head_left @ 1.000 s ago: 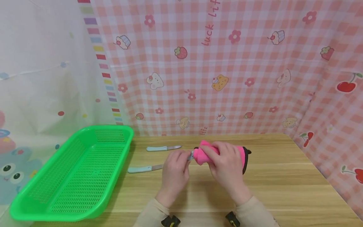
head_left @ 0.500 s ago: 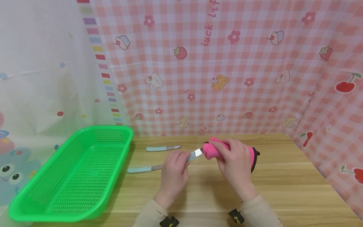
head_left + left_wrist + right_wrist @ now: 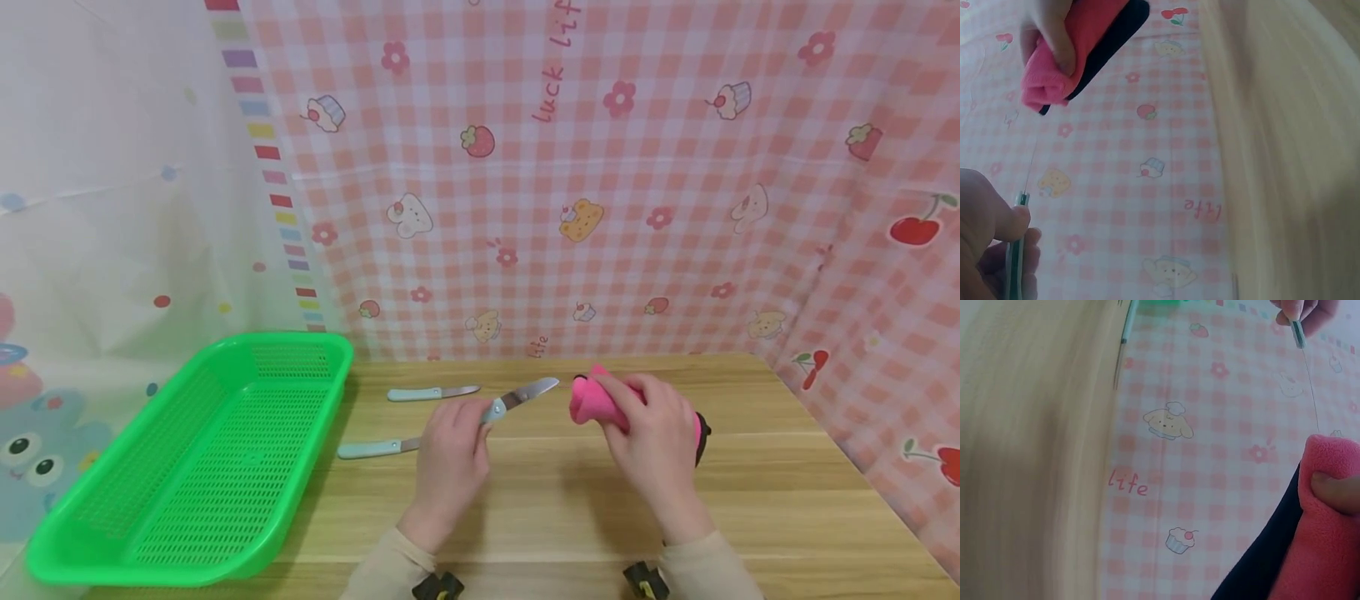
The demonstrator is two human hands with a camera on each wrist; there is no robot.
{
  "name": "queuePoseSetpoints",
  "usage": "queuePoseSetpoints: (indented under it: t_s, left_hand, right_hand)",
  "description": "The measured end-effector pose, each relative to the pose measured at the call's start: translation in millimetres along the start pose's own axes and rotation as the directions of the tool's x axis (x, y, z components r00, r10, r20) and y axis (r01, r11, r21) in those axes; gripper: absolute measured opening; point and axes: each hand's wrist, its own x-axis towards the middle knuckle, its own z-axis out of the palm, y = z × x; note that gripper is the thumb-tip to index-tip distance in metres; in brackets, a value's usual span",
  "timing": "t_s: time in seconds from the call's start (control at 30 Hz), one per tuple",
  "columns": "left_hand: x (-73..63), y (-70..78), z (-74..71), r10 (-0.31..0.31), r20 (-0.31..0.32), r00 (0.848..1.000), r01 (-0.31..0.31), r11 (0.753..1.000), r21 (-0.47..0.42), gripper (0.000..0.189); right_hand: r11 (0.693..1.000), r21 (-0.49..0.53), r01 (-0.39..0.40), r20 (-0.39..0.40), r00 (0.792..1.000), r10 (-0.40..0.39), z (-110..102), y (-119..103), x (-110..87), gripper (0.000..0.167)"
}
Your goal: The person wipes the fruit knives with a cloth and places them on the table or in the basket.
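Near the middle of the table my left hand (image 3: 452,450) grips a small knife (image 3: 531,392) by its pale blue handle, the bare blade pointing up and to the right. To the right, my right hand (image 3: 651,450) holds a bunched pink cloth (image 3: 596,402) with a black edge. A gap separates the blade tip from the cloth. In the right wrist view the cloth (image 3: 1329,550) looks fluffy, with the thumb pressed into it. Two more knives with pale blue handles lie left of my hands: one knife (image 3: 414,394) farther back, the other knife (image 3: 371,449) partly hidden behind my left hand.
A green plastic basket (image 3: 300,467) with perforated sides and base stands at the left. The wooden table (image 3: 787,500) ends at a pink checked curtain (image 3: 600,275) behind and on the right.
My right hand has moved right with the cloth, off the knife. The blade, covered by the cloth at first, is now fully bare. My left hand has shifted slightly left, still holding the knife.
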Motion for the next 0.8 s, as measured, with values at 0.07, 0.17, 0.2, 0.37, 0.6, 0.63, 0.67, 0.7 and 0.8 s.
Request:
queuePoseSetpoints:
  t_s: [0.07, 0.17, 0.2, 0.37, 0.6, 0.63, 0.67, 0.7, 0.8]
  left_hand:
    - [2.8, -2.2, -3.3, -0.017, 0.010, 1.000, 0.017, 1.000, 0.008, 0.031]
    - [8.9, -8.0, -10.4, -0.058, 0.033, 0.998, 0.057, 0.998, 0.021, 0.029]
    - [11.6, -10.3, -13.9, -0.075, 0.040, 0.996, 0.074, 0.997, 0.024, 0.028]
    - [27.5, -30.3, -35.8, -0.142, 0.093, 0.986, 0.139, 0.990, 0.040, 0.025]
    - [56.7, -63.6, -81.7, -0.229, 0.072, 0.971, 0.226, 0.973, 0.047, 0.022]
    - [60.5, -68.0, -88.5, -0.235, 0.056, 0.970, 0.233, 0.971, 0.048, 0.022]
    - [63.6, -71.8, -94.9, -0.241, 0.048, 0.969, 0.238, 0.970, 0.049, 0.022]
    - [66.5, -75.3, -101.5, -0.246, 0.040, 0.968, 0.244, 0.968, 0.055, 0.022]
    - [72.6, -86.6, -122.8, -0.285, 0.018, 0.958, 0.282, 0.955, 0.089, 0.021]
  right_hand:
    - [1.000, 0.011, -0.012, 0.001, 1.000, 0.012, -0.9, 0.8, -2.6, 0.051]
    - [0.999, 0.020, -0.026, 0.017, 1.000, 0.026, -2.0, 2.4, -6.5, 0.053]
    - [0.999, 0.019, -0.027, 0.024, 0.999, 0.027, -2.3, 3.1, -7.6, 0.053]
    - [0.999, 0.018, -0.031, 0.042, 0.999, 0.030, -3.7, 8.6, -12.5, 0.053]
    - [0.999, 0.017, -0.041, 0.034, 0.999, 0.041, -10.5, 18.0, -17.4, 0.052]
    - [0.999, 0.017, -0.044, 0.034, 0.998, 0.044, -11.5, 19.5, -18.0, 0.052]
    - [0.999, 0.016, -0.047, 0.034, 0.998, 0.047, -12.5, 21.1, -18.3, 0.053]
    - [0.999, 0.015, -0.051, 0.038, 0.998, 0.050, -13.4, 22.7, -18.8, 0.052]
    - [0.998, 0.009, -0.057, 0.049, 0.997, 0.056, -15.7, 27.5, -20.2, 0.052]
